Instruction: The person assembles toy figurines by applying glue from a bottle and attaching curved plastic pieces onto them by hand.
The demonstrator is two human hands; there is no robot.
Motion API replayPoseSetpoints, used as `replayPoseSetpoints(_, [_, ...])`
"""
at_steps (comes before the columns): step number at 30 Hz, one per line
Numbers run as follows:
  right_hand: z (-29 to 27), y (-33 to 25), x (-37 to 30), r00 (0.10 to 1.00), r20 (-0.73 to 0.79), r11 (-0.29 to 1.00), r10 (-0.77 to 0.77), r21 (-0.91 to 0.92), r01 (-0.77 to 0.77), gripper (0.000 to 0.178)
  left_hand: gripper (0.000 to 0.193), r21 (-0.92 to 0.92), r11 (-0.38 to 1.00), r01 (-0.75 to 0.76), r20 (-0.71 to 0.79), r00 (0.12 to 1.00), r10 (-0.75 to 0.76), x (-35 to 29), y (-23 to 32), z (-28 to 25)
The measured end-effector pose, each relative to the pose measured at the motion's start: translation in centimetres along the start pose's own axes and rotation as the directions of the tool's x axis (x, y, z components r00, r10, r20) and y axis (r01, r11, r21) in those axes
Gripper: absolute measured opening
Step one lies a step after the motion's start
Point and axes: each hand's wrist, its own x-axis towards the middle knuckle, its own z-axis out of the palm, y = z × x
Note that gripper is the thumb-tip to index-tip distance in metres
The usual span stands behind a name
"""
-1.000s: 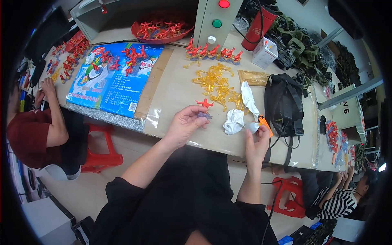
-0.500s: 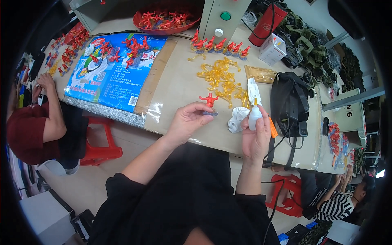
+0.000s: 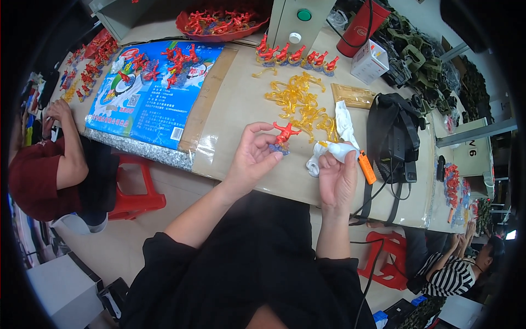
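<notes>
Between the thumb and fingers of my left hand [image 3: 253,159] is a red figurine [image 3: 285,133] with a bluish base, held above the table's near edge. My right hand [image 3: 336,178] grips a white squeeze bottle [image 3: 338,149] lying over sideways, its yellowish nozzle pointing left toward the figurine but apart from it. Crumpled white tissue [image 3: 313,164] lies partly hidden behind that hand. Just beyond the figurine, translucent yellow curled pieces [image 3: 298,98] are heaped on the table. Farther back stands a row of red figurines [image 3: 296,56] on bluish bases.
An orange lighter-like object [image 3: 366,168] and a black bag [image 3: 390,129] with cables lie right of my hand. A blue printed sheet [image 3: 148,104] bears more figurines. Behind are a red tray [image 3: 219,37], a red cylinder [image 3: 359,30] and a white box [image 3: 369,61]. Other people sit left and right.
The squeeze bottle has tipped from upright to sideways, nozzle now toward the left. My left hand has opened its fingers somewhat around the figurine, which has shifted slightly right.
</notes>
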Motion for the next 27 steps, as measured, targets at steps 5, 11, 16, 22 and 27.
replayPoseSetpoints(5, [1.4,-0.2,0.4,0.995,0.024,0.968,-0.102,-0.230,0.105,0.023,0.030,-0.030,0.989,0.148,0.007,0.989,-0.148,0.6,0.0,-0.4])
replayPoseSetpoints(11, [0.6,1.1,0.1,0.974,0.075,0.878,-0.216,-0.421,0.227,0.023,0.025,0.016,0.976,0.216,-0.011,0.976,-0.216,0.3,-0.1,-0.3])
replayPoseSetpoints(16, [0.8,1.7,-0.7,0.953,0.117,0.760,-0.278,-0.581,0.293,0.026,0.026,0.078,0.981,0.176,-0.024,0.984,-0.175,0.1,-0.1,-0.1])
replayPoseSetpoints(22, [0.4,1.8,-1.2,0.907,0.261,0.571,-0.330,-0.710,0.413,0.029,0.027,0.068,0.980,0.185,-0.036,0.982,-0.183,0.0,-0.2,0.1])
replayPoseSetpoints(27, [0.3,1.8,-1.3,0.894,0.314,0.530,-0.319,-0.723,0.444,0.028,0.027,0.093,0.981,0.171,-0.033,0.985,-0.169,-0.1,-0.2,0.2])
